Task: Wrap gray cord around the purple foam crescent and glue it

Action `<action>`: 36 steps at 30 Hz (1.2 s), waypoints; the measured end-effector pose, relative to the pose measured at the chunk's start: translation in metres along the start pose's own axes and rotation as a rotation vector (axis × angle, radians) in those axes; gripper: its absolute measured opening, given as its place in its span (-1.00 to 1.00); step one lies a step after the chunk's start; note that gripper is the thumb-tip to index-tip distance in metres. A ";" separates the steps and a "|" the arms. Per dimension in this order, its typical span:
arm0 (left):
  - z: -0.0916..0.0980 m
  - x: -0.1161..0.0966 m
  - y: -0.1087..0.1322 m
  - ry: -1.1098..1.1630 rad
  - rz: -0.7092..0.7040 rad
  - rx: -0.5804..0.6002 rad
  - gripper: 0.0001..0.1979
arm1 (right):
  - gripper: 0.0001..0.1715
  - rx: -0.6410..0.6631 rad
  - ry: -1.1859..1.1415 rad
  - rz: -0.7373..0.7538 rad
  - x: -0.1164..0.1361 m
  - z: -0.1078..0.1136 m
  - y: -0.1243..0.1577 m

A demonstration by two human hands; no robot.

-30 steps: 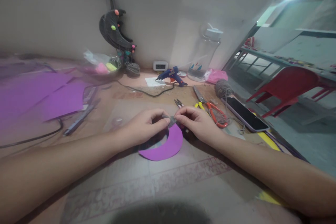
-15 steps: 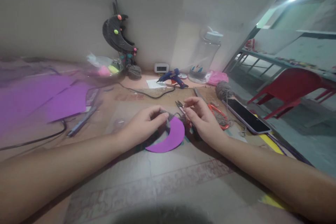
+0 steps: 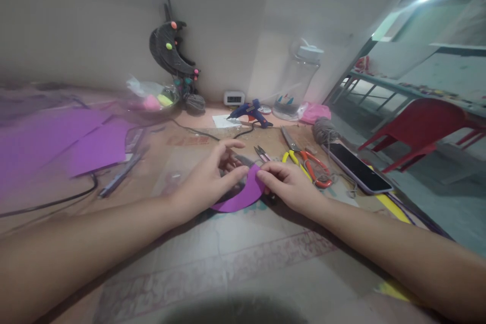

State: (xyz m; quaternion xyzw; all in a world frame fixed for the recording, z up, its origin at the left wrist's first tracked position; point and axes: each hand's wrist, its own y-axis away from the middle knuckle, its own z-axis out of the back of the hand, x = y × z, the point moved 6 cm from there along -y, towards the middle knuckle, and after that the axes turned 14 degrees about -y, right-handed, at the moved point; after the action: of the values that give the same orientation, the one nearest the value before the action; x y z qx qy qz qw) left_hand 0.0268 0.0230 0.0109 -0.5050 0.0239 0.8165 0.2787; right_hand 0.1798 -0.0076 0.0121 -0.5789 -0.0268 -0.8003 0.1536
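A purple foam crescent [image 3: 243,196] lies on the floor in front of me. My left hand [image 3: 207,179] rests on its left side, thumb and fingers pinching its upper tip, where a dark thin piece shows. My right hand [image 3: 290,185] pinches the crescent's right edge with closed fingers. Small thread snips [image 3: 261,152] lie just beyond the hands.
Orange-handled scissors [image 3: 309,162], a yellow-handled tool [image 3: 290,157], a twine ball [image 3: 323,130] and a phone [image 3: 355,167] lie to the right. A blue glue gun [image 3: 250,111], a clear jar [image 3: 296,83] and a black crescent ornament [image 3: 169,50] stand by the wall. Purple foam sheets [image 3: 72,144] lie left; a red chair [image 3: 417,126] stands right.
My right hand let go near the snips and came down onto the crescent's right edge. The left hand shifted forward over the crescent's tip. The crescent turned slightly.
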 end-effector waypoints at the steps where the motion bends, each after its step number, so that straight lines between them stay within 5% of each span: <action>1: 0.001 -0.002 0.000 -0.035 -0.020 -0.014 -0.59 | -0.64 0.002 -0.008 -0.008 0.000 0.000 0.000; 8: 0.004 -0.008 0.000 -0.180 -0.064 0.004 -0.77 | -0.68 0.013 0.074 0.052 0.004 0.000 0.002; 23: 0.000 0.006 -0.002 0.039 0.100 0.078 -0.71 | -0.74 0.015 0.153 0.123 0.011 -0.001 0.003; 36: 0.003 0.000 -0.001 0.021 0.062 0.066 -0.70 | -0.72 0.023 0.171 0.129 0.012 0.001 0.003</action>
State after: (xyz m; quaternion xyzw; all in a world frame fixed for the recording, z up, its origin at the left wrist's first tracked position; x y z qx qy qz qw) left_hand 0.0248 0.0247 0.0122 -0.5032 0.0695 0.8182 0.2693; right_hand 0.1785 -0.0131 0.0229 -0.5072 0.0145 -0.8349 0.2133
